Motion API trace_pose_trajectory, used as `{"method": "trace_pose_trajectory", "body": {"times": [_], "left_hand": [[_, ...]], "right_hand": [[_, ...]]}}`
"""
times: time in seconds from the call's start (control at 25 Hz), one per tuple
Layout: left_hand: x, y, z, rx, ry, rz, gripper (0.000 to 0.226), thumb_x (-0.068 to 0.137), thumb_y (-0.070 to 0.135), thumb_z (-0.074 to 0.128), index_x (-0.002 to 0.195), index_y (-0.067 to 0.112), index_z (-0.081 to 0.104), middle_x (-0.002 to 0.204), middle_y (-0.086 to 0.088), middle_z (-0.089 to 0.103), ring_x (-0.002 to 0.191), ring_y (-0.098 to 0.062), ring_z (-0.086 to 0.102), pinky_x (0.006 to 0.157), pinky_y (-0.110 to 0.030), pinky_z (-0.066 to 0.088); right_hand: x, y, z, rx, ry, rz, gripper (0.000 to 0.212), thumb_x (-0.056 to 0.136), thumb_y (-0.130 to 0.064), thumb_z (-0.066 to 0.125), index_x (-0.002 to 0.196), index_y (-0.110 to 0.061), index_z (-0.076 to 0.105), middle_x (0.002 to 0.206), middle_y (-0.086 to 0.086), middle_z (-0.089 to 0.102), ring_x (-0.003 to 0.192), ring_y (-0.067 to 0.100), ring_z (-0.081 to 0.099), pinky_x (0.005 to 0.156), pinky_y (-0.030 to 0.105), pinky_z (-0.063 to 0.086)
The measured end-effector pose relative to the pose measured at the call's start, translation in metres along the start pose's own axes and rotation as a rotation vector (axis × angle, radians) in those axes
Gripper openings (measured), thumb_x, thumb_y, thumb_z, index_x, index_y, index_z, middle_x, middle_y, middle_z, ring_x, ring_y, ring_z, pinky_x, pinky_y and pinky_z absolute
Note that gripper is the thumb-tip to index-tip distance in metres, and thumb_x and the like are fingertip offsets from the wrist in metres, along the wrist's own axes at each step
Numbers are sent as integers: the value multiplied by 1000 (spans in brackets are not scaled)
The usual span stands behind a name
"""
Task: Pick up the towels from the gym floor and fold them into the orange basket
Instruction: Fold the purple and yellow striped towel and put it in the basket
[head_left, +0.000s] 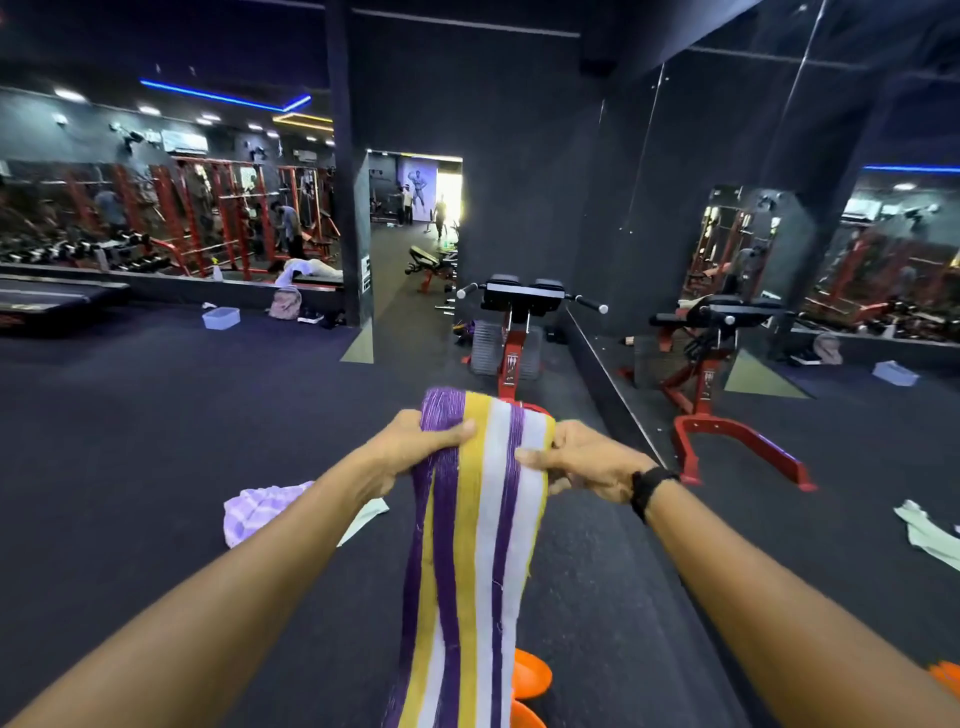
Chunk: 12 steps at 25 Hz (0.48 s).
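A long towel with purple, yellow and white stripes (478, 545) hangs in front of me, held up by its top edge. My left hand (410, 449) grips the top left corner and my right hand (582, 462) pinches the top right corner. Part of the orange basket (530, 680) shows at the bottom, mostly hidden behind the hanging towel. On the dark floor to the left lie a lilac checked towel (254, 512) and a pale green towel (371, 514), partly hidden by my left forearm.
A red and black exercise machine (511, 332) stands straight ahead. A mirror wall (779, 260) runs along the right and reflects a green towel (930, 535). A clear plastic box (222, 317) and a backpack (284, 303) sit far left by a pillar.
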<state>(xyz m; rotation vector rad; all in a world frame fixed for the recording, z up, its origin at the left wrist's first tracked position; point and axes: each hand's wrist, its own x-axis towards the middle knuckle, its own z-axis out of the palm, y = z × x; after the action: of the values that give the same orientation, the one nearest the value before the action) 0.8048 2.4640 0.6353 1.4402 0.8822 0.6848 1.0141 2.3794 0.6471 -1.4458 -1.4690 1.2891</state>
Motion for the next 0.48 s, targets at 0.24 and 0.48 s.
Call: {"method": "trace_pose_trajectory", "body": {"times": [0.24, 0.48], "left_hand": [[-4, 9, -1, -128, -13, 3, 29, 77, 24, 77, 102, 11, 69, 98, -8, 74, 86, -18, 71, 75, -28, 57], [-5, 5, -5, -100, -45, 16, 25, 79, 21, 75, 102, 14, 68, 100, -6, 74, 91, -18, 71, 82, -31, 57]], "right_hand": [[6, -10, -8, 120, 64, -24, 36, 81, -32, 68, 103, -3, 66, 90, 7, 73, 78, 17, 68, 69, 27, 58], [13, -27, -10, 437, 280, -191, 37, 88, -37, 61, 107, -6, 67, 93, 7, 73, 81, 18, 68, 72, 28, 58]]}}
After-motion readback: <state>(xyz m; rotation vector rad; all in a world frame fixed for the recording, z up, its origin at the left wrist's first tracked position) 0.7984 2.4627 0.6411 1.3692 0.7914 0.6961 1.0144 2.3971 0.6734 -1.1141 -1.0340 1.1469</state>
